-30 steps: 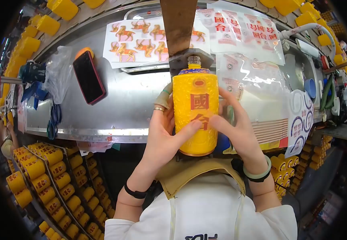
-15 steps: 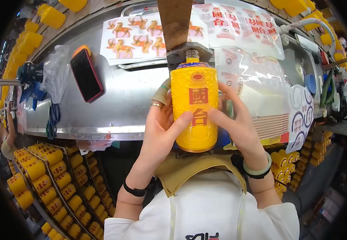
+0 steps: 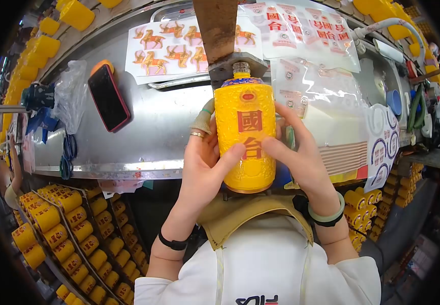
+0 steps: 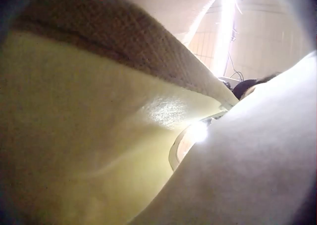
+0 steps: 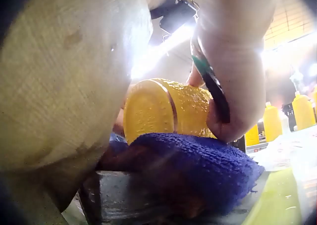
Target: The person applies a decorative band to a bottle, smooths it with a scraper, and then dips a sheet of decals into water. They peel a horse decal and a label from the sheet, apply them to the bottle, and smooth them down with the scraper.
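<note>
A yellow embossed bottle with red characters and a bare glass neck lies between my two hands, its neck pointing away from me. My left hand holds its left side, thumb pressed beside the lower character; the forefinger wears a beige finger cover, and a ring shows on that hand. On the opposite side my right hand holds the bottle too, thumb on the lower character's right edge. In the right wrist view the bottle's round base shows above a blue towel. The left wrist view shows mostly the apron.
Beyond the bottle's neck stands a metal bracket. A sheet of horse decals lies at the back, with character decal sheets to its right. A phone lies left. Yellow bottles fill racks below the bench.
My thumbs have moved apart on the bottle, uncovering more of the lower character. The bottle and both hands sit slightly higher and further left in the head view.
</note>
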A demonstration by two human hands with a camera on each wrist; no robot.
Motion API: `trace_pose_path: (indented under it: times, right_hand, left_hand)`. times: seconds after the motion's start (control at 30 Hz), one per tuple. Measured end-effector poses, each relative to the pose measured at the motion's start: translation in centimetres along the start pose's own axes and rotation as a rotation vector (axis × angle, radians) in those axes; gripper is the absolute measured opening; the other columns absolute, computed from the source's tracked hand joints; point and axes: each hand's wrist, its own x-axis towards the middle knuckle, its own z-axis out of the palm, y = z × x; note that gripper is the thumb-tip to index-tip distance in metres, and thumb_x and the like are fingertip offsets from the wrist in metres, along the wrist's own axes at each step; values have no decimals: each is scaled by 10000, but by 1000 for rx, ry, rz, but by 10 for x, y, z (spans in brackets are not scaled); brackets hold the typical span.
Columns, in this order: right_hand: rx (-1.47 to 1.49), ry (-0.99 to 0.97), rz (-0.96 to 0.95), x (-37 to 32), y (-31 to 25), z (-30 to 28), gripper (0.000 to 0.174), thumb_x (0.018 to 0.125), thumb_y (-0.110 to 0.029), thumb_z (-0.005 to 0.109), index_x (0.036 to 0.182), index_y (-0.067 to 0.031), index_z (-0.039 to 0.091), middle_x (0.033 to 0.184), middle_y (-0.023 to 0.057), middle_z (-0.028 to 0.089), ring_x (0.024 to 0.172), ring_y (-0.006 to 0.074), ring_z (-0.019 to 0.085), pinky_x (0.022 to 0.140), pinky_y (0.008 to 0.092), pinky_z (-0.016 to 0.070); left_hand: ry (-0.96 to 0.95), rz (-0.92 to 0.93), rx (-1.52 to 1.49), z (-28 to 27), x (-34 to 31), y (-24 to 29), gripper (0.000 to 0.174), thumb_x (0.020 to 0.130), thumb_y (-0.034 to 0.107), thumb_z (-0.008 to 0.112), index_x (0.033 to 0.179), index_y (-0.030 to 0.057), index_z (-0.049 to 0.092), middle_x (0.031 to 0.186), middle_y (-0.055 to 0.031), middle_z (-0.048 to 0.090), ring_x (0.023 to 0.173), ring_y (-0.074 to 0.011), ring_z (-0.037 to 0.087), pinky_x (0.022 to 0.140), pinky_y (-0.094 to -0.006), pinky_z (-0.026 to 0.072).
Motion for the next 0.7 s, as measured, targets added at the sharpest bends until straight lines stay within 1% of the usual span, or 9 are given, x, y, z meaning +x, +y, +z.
trace_pose_path:
  times: [0.33,0.43,0.5,0.53,0.6,0.63,0.67,0.7]
  right_hand:
    - [12,15,18,-1,-2,2,689,938,-120,759,1514,48,421,1439,132,530,1348,197,473,1154,351,356]
    - [0,31,14,-1,0,0,695,932,-111,764,1518,39,421,1432,130,536,1335,195,481,1140,344,370]
    - [-98,29,-11,-3,-4,1,662,954,-137,742,1513,35,432,1407,111,546,1281,172,505,1089,320,406]
    - [-94,43,-15,-3,-3,-2,662,954,-137,742,1513,35,432,1407,111,546,1281,172,505,1089,320,406]
    - [5,1,25,-2,-3,-16,550,1020,-144,598,1526,9,451,1134,7,525,1086,100,500,980,227,391]
    - [32,56,124,0,-5,-25,513,1045,-135,515,1529,13,431,1234,54,556,1152,123,524,1020,257,408]
    - [36,68,122,0,-7,-25,513,1045,-135,515,1529,13,431,1234,54,556,1152,123,524,1020,257,408]
    - [117,112,-24,1,-8,-23,507,1041,-106,501,1527,15,420,1289,81,563,1182,139,540,1046,273,412]
  left_hand:
    - [-6,-6,8,-1,0,1,742,992,10,646,1602,-11,223,1544,-172,435,1425,-245,454,1186,-401,375]
    - [0,-17,-3,1,0,1,740,989,2,643,1601,-12,227,1547,-167,437,1429,-243,451,1188,-402,372]
    - [9,-13,-3,1,1,1,740,987,-3,638,1605,-13,231,1559,-164,430,1432,-249,449,1190,-407,369]
    - [-6,-18,0,0,0,0,740,987,-3,638,1605,-13,231,1559,-164,430,1432,-249,449,1190,-407,369]
    - [9,-3,-1,-2,0,-1,740,986,-2,633,1608,-13,233,1570,-164,420,1437,-256,447,1191,-412,367]
    - [-18,18,-6,-5,1,-4,745,989,15,642,1611,-13,232,1567,-170,427,1434,-260,452,1191,-420,367]
    - [-29,13,-5,-5,1,-4,745,989,15,642,1611,-13,232,1567,-170,427,1434,-260,452,1191,-420,367]
    - [-15,-11,2,-5,0,-3,745,989,22,649,1608,-13,236,1555,-170,443,1424,-260,463,1186,-422,374]
